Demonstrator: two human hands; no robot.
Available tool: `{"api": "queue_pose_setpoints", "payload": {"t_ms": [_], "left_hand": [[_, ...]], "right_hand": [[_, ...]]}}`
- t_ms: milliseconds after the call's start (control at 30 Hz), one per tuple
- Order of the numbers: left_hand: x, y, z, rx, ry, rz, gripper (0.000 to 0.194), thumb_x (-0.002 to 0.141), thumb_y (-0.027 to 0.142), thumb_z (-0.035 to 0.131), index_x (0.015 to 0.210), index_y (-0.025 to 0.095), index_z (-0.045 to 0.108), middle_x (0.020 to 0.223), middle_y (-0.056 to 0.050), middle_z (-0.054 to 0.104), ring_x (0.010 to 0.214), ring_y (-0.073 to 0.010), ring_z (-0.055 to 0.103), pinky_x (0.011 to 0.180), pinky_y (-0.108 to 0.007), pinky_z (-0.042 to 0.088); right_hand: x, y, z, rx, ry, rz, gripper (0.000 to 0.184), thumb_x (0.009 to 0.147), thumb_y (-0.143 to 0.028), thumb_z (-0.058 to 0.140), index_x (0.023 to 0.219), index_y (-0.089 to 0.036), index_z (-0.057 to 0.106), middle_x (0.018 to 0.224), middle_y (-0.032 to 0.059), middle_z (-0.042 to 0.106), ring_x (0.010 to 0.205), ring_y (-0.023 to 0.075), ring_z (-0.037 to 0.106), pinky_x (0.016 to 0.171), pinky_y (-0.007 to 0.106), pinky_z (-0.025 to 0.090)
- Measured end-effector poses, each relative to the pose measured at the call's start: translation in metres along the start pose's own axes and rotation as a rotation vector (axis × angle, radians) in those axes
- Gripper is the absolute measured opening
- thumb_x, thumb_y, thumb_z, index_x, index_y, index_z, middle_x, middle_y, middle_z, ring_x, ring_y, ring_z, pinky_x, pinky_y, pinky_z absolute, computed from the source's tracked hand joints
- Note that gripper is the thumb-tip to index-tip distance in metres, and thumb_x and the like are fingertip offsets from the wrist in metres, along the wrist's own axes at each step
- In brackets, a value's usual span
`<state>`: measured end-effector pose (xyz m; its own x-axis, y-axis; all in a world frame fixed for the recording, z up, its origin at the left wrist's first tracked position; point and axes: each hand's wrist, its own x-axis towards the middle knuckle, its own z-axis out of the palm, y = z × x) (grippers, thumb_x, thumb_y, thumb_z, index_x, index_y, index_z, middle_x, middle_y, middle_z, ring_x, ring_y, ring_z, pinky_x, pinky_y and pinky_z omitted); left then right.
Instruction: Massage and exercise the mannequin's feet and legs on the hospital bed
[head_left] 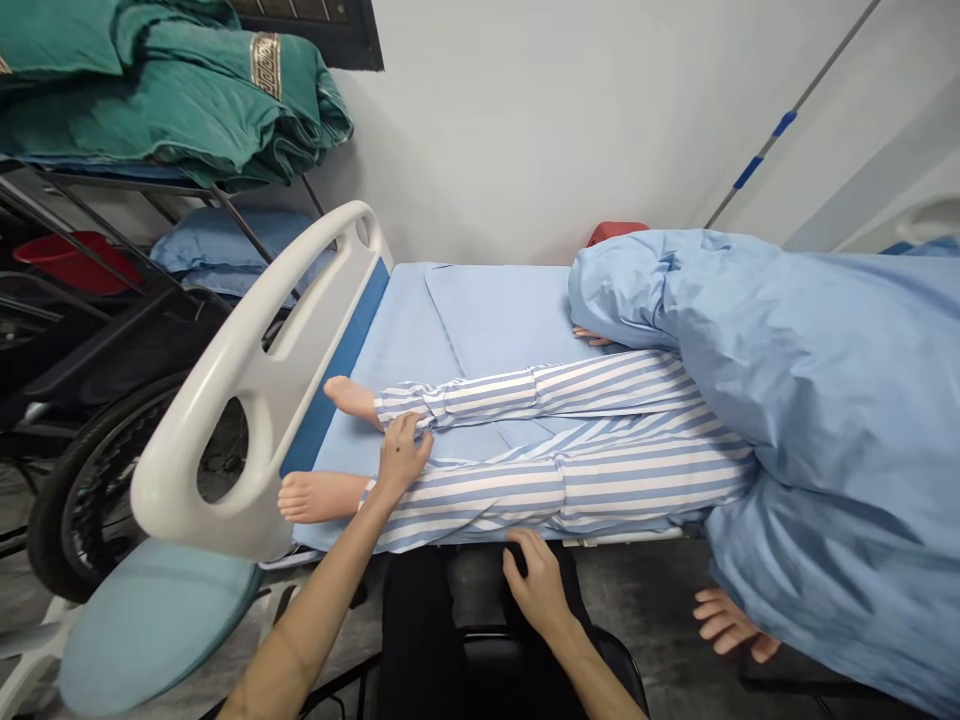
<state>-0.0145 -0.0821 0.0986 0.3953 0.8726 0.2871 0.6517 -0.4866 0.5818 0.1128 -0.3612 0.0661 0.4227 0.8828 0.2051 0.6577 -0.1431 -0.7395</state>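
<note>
A manikin lies on a hospital bed in blue-and-white striped trousers (570,455), its bare feet (319,495) toward the white footboard (247,390). My left hand (401,452) rests on the trouser cuffs between the two ankles, fingers curled and pinching the striped cloth. At the near bed edge, below the manikin's thigh, my right hand (534,580) lies with fingers bent against the mattress edge; what it grips, if anything, is hidden. A light blue quilt (810,400) covers the manikin's upper body, and one manikin hand (727,622) hangs out beneath it.
A light blue sheet (480,320) covers the mattress. Left of the bed stand a wheelchair wheel (82,500), a rack with folded green bedding (165,90) and a blue pillow (217,250). A round blue stool seat (150,620) is near my left arm. A metal pole (780,125) leans on the wall.
</note>
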Motion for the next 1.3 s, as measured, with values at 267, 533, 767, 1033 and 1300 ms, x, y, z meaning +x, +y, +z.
{"api": "queue_pose_setpoints", "payload": {"t_ms": [267, 533, 767, 1033, 1300], "left_hand": [[0.077, 0.018, 0.023, -0.217, 0.110, -0.122, 0.036, 0.091, 0.034, 0.040, 0.057, 0.022, 0.038, 0.057, 0.001, 0.047, 0.063, -0.0142, 0.048, 0.066, -0.026, 0.037], [0.096, -0.030, 0.045, 0.139, 0.010, -0.152, 0.018, 0.084, 0.019, 0.047, 0.066, 0.022, 0.043, 0.078, -0.008, 0.064, 0.079, -0.0204, 0.056, 0.073, -0.029, 0.036], [0.121, -0.002, 0.056, -0.287, 0.282, -0.318, 0.042, 0.096, 0.034, 0.032, 0.056, 0.023, 0.036, 0.052, 0.001, 0.044, 0.057, -0.0142, 0.044, 0.061, -0.026, 0.034], [0.139, 0.055, 0.106, -0.600, 0.196, -0.321, 0.050, 0.096, 0.039, 0.036, 0.049, 0.023, 0.031, 0.047, 0.003, 0.033, 0.049, -0.0115, 0.034, 0.053, -0.025, 0.031], [0.134, 0.112, 0.141, -0.689, 0.101, -0.270, 0.051, 0.094, 0.043, 0.037, 0.048, 0.023, 0.031, 0.047, 0.003, 0.032, 0.049, -0.0109, 0.032, 0.051, -0.025, 0.029]], "right_hand": [[0.167, -0.060, 0.021, 0.106, -0.074, -0.050, 0.041, 0.097, -0.035, 0.042, 0.059, -0.022, 0.041, 0.052, -0.0053, 0.043, 0.051, 0.0098, 0.041, 0.056, 0.023, 0.029], [0.289, -0.080, 0.084, -0.156, -0.178, -0.146, 0.033, 0.098, -0.035, 0.046, 0.072, -0.021, 0.061, 0.068, 0.0003, 0.063, 0.063, 0.0128, 0.050, 0.061, 0.025, 0.025], [0.339, -0.053, 0.118, 0.207, -0.115, 0.143, 0.043, 0.099, -0.030, 0.037, 0.060, -0.021, 0.051, 0.057, -0.0027, 0.052, 0.061, 0.0123, 0.047, 0.058, 0.022, 0.030], [0.345, -0.008, 0.050, 0.301, -0.004, 0.084, 0.041, 0.094, -0.032, 0.043, 0.055, -0.021, 0.040, 0.053, -0.0059, 0.039, 0.057, 0.0107, 0.038, 0.059, 0.023, 0.029], [0.341, 0.035, -0.015, 0.162, 0.085, 0.101, 0.044, 0.099, -0.035, 0.040, 0.057, -0.022, 0.037, 0.054, -0.0058, 0.038, 0.058, 0.0110, 0.037, 0.060, 0.023, 0.028]]}}
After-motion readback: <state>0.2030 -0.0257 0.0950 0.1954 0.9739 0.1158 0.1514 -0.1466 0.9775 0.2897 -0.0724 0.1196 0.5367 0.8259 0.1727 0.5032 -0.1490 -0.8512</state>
